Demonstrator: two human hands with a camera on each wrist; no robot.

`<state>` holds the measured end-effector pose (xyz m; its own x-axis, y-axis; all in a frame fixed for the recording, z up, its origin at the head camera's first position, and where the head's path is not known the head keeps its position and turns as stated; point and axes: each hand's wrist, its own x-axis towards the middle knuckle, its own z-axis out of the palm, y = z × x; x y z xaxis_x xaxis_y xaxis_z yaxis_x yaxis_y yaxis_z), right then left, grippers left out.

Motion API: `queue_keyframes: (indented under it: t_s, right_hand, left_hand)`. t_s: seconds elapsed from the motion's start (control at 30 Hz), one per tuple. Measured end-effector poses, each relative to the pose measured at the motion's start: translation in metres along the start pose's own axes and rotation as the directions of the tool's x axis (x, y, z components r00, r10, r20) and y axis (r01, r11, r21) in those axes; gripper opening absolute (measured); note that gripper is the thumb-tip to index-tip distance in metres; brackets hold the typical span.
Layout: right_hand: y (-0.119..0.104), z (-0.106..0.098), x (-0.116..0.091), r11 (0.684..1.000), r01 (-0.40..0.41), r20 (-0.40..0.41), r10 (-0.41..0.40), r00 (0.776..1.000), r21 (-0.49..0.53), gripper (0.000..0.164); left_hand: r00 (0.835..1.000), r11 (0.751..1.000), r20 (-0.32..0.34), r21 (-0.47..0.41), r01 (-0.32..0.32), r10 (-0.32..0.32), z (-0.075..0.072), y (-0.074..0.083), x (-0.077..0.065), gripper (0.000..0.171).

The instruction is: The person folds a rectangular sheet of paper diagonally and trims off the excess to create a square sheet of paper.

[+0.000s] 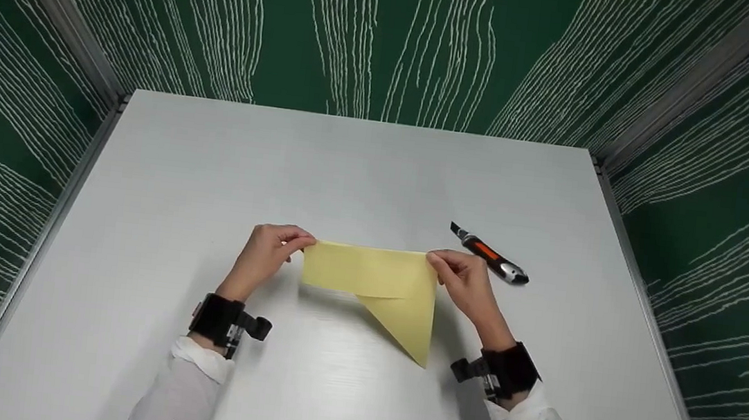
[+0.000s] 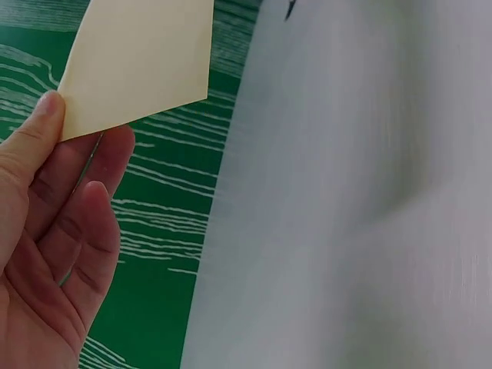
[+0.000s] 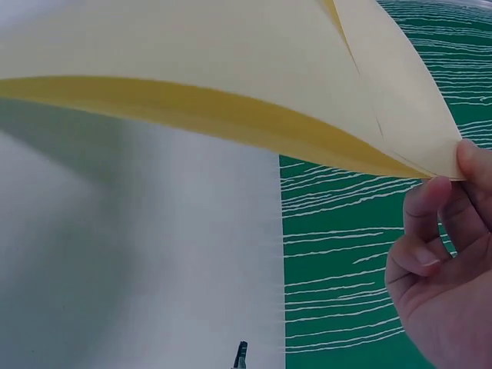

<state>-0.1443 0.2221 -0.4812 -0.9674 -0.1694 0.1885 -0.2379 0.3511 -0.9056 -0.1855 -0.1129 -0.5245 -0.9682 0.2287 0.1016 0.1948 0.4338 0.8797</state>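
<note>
A folded sheet of yellow paper [image 1: 368, 270] is stretched between both hands above the white table. Its top edge runs straight across, and a triangular flap hangs down at the right side. The left hand [image 1: 265, 254] pinches the upper left corner between thumb and fingers; in the left wrist view the thumb lies on the paper [image 2: 142, 69] and the other fingers are loosely bent. The right hand [image 1: 468, 282] pinches the upper right corner. From the right wrist view, the paper [image 3: 192, 54] shows layers parting along its lower edge.
A utility knife [image 1: 489, 253] with a black, orange and silver handle lies on the white table [image 1: 282, 165], just beyond the right hand. Green walls [image 1: 538, 46] with white wavy lines stand at the back and both sides. Each wrist carries a black camera mount [image 1: 218, 319].
</note>
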Motion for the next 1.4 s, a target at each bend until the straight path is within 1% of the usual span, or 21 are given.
queue_keyframes:
  t_s: [0.1, 0.2, 0.33, 0.4, 0.47, 0.53, 0.6, 0.7, 0.8, 0.9, 0.93, 1.0, 1.03, 1.1, 1.17, 1.23, 1.27, 1.3, 1.33, 1.4]
  right_hand:
    - [0.001, -0.001, 0.0, 0.999, -0.023, 0.01, 0.022, 1.0, 0.027, 0.017]
    - [0.003, -0.001, 0.0, 0.999, -0.019, 0.012, 0.019, 1.0, 0.037, 0.018]
    - [0.004, 0.0, 0.0, 0.998, -0.02, -0.003, 0.021, 1.0, 0.053, 0.018]
    - [0.005, 0.0, 0.0, 0.997, -0.041, -0.017, 0.043, 0.999, 0.068, 0.018]
    - [0.006, 0.001, 0.0, 0.994, -0.063, -0.024, 0.066, 0.998, 0.084, 0.017]
    - [0.008, 0.002, 0.0, 0.993, -0.075, -0.027, 0.078, 0.997, 0.091, 0.017]
    - [0.008, 0.003, 0.001, 0.992, -0.082, -0.026, 0.085, 0.996, 0.098, 0.017]
    - [0.009, 0.004, 0.001, 0.992, -0.078, -0.011, 0.08, 0.997, 0.097, 0.018]
    - [0.011, 0.006, 0.001, 0.99, -0.094, 0.009, 0.093, 0.996, 0.106, 0.018]
    - [0.014, 0.008, 0.002, 0.986, -0.131, 0.026, 0.129, 0.991, 0.108, 0.018]
    - [0.018, 0.009, 0.002, 0.984, -0.147, 0.031, 0.144, 0.989, 0.102, 0.018]
    - [0.027, 0.012, 0.004, 0.982, -0.175, 0.029, 0.173, 0.985, 0.077, 0.018]
    - [0.033, 0.014, 0.005, 0.978, -0.196, 0.025, 0.194, 0.981, 0.068, 0.018]
    - [0.044, 0.017, 0.006, 0.973, -0.226, 0.018, 0.226, 0.974, 0.038, 0.019]
    - [0.054, 0.02, 0.006, 0.967, -0.255, 0.017, 0.254, 0.967, 0.019, 0.021]
    - [0.061, 0.024, 0.006, 0.961, -0.277, 0.03, 0.277, 0.961, 0.011, 0.021]
    - [0.064, 0.025, 0.006, 0.958, -0.286, 0.035, 0.285, 0.958, 0.01, 0.021]
    - [0.067, 0.027, 0.006, 0.956, -0.294, 0.041, 0.293, 0.955, 0.009, 0.022]
    - [0.07, 0.029, 0.005, 0.952, -0.305, 0.045, 0.304, 0.952, 0.009, 0.021]
    - [0.075, 0.032, 0.004, 0.947, -0.32, 0.045, 0.32, 0.946, -0.012, 0.019]
  left_hand:
    - [1.0, 1.0, -0.002, 0.013, -0.006, 0.006, 0.0, 0.0, 0.0, 0.015]
    - [1.0, 1.0, -0.028, 0.021, 0.003, -0.003, 0.002, 0.002, 0.0, 0.015]
    - [0.994, 0.998, -0.097, -0.03, 0.056, -0.059, 0.005, 0.003, 0.001, 0.017]
    - [0.989, 0.995, -0.124, -0.063, 0.076, -0.084, 0.007, 0.005, 0.002, 0.02]
    - [0.985, 0.993, -0.139, -0.083, 0.088, -0.099, 0.008, 0.006, 0.002, 0.022]
    - [0.984, 0.992, -0.147, -0.084, 0.091, -0.102, 0.009, 0.006, 0.003, 0.024]
    - [0.982, 0.993, -0.164, -0.08, 0.085, -0.097, 0.01, 0.006, 0.005, 0.024]
    - [0.974, 0.996, -0.212, -0.061, 0.062, -0.074, 0.011, 0.006, 0.006, 0.021]
    - [0.96, 0.999, -0.277, -0.043, 0.023, -0.034, 0.012, 0.006, 0.008, 0.019]
    - [0.945, 1.0, -0.327, -0.001, -0.013, 0.012, 0.014, 0.008, 0.009, 0.026]
    - [0.941, 1.0, -0.337, 0.017, -0.025, 0.03, 0.015, 0.009, 0.009, 0.03]
    - [0.939, 0.997, -0.337, 0.06, -0.049, 0.067, 0.019, 0.011, 0.009, 0.034]
    - [0.941, 0.994, -0.327, 0.086, -0.06, 0.085, 0.022, 0.012, 0.008, 0.035]
    - [0.953, 0.987, -0.278, 0.132, -0.087, 0.121, 0.029, 0.015, 0.007, 0.035]
    - [0.97, 0.978, -0.189, 0.171, -0.123, 0.155, 0.039, 0.019, 0.005, 0.032]
    - [0.98, 0.961, -0.069, 0.217, -0.17, 0.189, 0.05, 0.022, 0.002, 0.029]
    - [0.978, 0.949, -0.003, 0.243, -0.202, 0.209, 0.056, 0.023, 0.0, 0.028]
    - [0.971, 0.932, 0.062, 0.271, -0.241, 0.233, 0.062, 0.023, -0.002, 0.027]
    - [0.961, 0.915, 0.126, 0.297, -0.275, 0.247, 0.068, 0.023, -0.004, 0.027]
    - [0.933, 0.869, 0.231, 0.355, -0.345, 0.276, 0.08, 0.022, -0.007, 0.027]
